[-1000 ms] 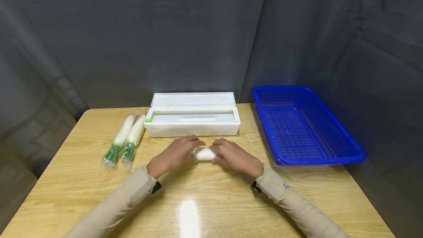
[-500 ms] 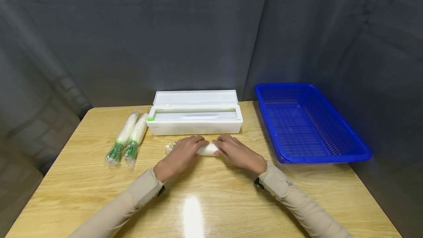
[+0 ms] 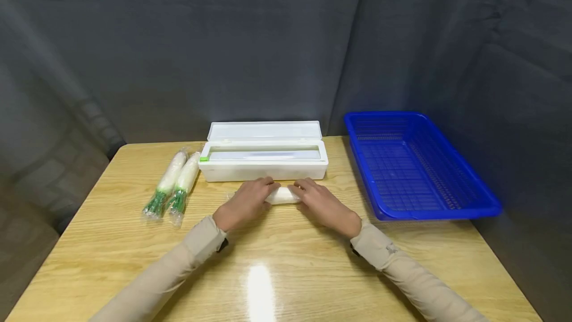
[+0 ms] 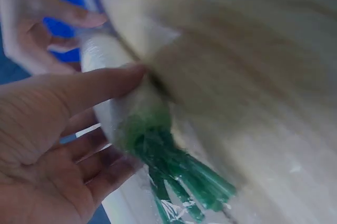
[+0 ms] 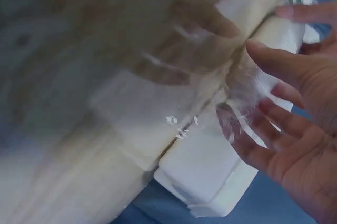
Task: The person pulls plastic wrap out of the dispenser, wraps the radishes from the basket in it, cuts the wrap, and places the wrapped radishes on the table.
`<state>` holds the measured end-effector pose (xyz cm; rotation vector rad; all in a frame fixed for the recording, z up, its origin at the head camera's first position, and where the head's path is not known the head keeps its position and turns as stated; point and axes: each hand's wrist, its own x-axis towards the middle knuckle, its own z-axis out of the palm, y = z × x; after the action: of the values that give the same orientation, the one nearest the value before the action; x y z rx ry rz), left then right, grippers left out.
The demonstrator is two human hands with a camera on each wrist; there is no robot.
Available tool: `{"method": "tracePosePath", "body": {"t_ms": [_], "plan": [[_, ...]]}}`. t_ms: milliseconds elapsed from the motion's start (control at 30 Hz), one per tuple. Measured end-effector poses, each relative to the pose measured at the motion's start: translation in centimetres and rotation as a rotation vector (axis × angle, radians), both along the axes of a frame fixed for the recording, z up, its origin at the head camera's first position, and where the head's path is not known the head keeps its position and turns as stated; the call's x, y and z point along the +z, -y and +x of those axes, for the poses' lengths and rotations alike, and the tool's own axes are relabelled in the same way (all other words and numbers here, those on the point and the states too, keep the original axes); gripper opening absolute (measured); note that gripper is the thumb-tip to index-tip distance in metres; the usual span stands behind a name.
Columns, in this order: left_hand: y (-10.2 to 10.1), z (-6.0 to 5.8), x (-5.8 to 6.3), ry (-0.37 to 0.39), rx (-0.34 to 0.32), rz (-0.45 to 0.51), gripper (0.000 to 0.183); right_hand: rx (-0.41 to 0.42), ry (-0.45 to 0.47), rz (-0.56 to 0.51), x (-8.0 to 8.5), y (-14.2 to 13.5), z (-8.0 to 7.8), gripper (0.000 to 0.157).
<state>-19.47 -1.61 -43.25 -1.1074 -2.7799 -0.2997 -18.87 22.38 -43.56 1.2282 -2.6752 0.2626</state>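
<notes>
A white radish (image 3: 282,196) with cut green stalks (image 4: 179,166) lies crosswise on the table in front of the white box, wrapped in clear film. My left hand (image 3: 245,201) holds it near the stalk end, thumb over the top and fingers curled along the other side in the left wrist view. At the opposite end my right hand (image 3: 325,206) has its thumb and bent fingers around the radish and the loose film (image 5: 245,84). In the head view the hands cover both ends, leaving the white middle showing.
Behind the hands stands a long white box (image 3: 263,171) with its lid raised and a roll inside. Two wrapped radishes (image 3: 169,178) lie side by side at the left. A blue plastic basket (image 3: 438,213) sits at the right, and a dark curtain (image 3: 268,43) hangs behind the table.
Both hands have moved forward with the radish, closer to the white box. The head view has shifted slightly; the box, basket and other radishes stay where they were.
</notes>
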Motion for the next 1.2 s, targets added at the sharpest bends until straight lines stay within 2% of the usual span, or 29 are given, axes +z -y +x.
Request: {"method": "tracePosePath", "body": {"t_ms": [167,267,333,467,567,633,700,767,833,900,1000,1067,1133,1200], "plan": [[0.4,-0.7,0.7,0.147,-0.04,0.046,0.056,0.012,0.107,-0.055,0.2,-0.9,-0.1,0.053],[1.1,-0.6,1.0,0.223,-0.055,0.097,0.056,0.041,0.105,-0.051,0.1,-0.9,0.3,0.051],[1.4,-0.5,1.0,0.278,-0.051,0.121,0.05,0.048,0.078,-0.035,0.1,-0.9,0.5,0.049],[1.4,-0.8,1.3,0.385,-0.001,0.132,0.04,0.034,-0.005,0.013,0.0,-1.1,0.7,0.033],[1.3,-1.1,1.6,0.426,0.047,0.123,0.039,0.011,-0.059,0.037,-0.1,-1.4,0.7,0.018],[1.2,-1.1,1.7,0.433,0.07,0.118,0.04,-0.001,-0.059,0.025,-0.2,-1.6,0.5,0.015],[1.3,-1.1,1.7,0.431,0.084,0.118,0.042,-0.002,-0.011,-0.008,-0.2,-1.7,0.4,0.016],[1.3,-0.8,1.7,0.41,0.094,0.111,0.045,0.0,0.079,-0.066,-0.2,-1.8,0.2,0.017],[1.3,-0.5,1.5,0.343,0.085,0.097,0.047,-0.004,0.173,-0.118,-0.1,-1.7,0.1,0.019],[1.4,0.0,1.1,0.224,0.06,0.081,0.05,-0.016,0.251,-0.16,0.0,-1.7,-0.1,0.022],[1.4,1.0,0.4,-0.001,0.007,0.081,0.05,-0.031,0.308,-0.181,0.2,-1.6,-0.2,0.024],[1.4,1.6,0.1,-0.101,-0.014,0.095,0.046,-0.053,0.347,-0.183,0.3,-1.6,-0.1,0.023],[1.3,1.9,-0.1,-0.141,-0.023,0.108,0.039,-0.098,0.396,-0.188,0.6,-1.7,0.1,0.018],[1.3,2.1,-0.1,-0.145,-0.02,0.109,0.035,-0.166,0.463,-0.194,1.0,-1.8,0.4,0.007]]}}
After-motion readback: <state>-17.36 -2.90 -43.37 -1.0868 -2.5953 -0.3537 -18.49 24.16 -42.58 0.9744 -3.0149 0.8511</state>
